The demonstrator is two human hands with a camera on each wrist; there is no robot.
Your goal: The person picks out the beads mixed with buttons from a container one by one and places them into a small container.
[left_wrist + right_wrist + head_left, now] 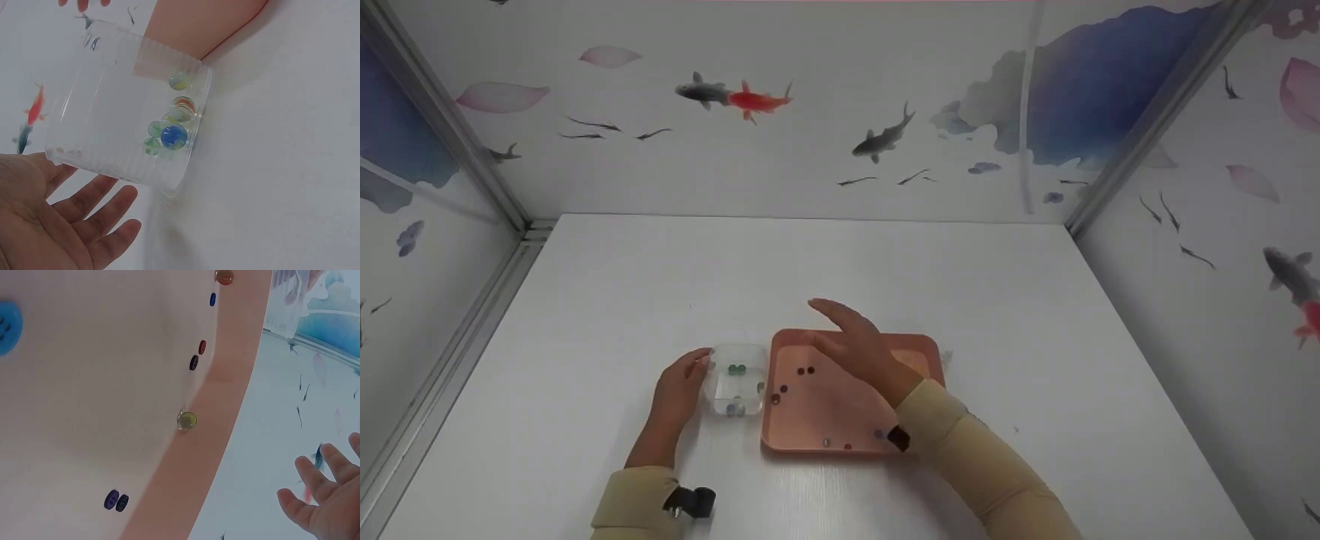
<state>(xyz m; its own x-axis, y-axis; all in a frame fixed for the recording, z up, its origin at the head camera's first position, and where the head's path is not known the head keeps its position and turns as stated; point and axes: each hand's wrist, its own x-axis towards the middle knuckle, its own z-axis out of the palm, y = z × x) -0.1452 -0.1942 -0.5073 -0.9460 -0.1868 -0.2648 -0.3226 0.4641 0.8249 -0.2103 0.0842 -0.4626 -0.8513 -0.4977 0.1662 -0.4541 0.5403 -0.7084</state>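
My left hand (676, 390) is beside a clear plastic container (739, 382), its fingers touching the near-left side at the rim. In the left wrist view several of that hand's fingers (104, 211) are extended and apart from the wall. Inside the container lie several glass marbles, including a blue marble (174, 136) and a marble with orange stripes (183, 108). Over the pink tray (847, 453) hovers my right hand (859, 349), fingers extended and holding nothing. The tray holds scattered buttons, such as a purple button (112, 499), and glass marbles, among them a yellowish marble (187, 420).
The container stands close against the tray's left side on a white table (840, 270). A light-blue button (7, 327) lies on the tray. Panels with painted fish (761, 101) enclose the table at the back and sides.
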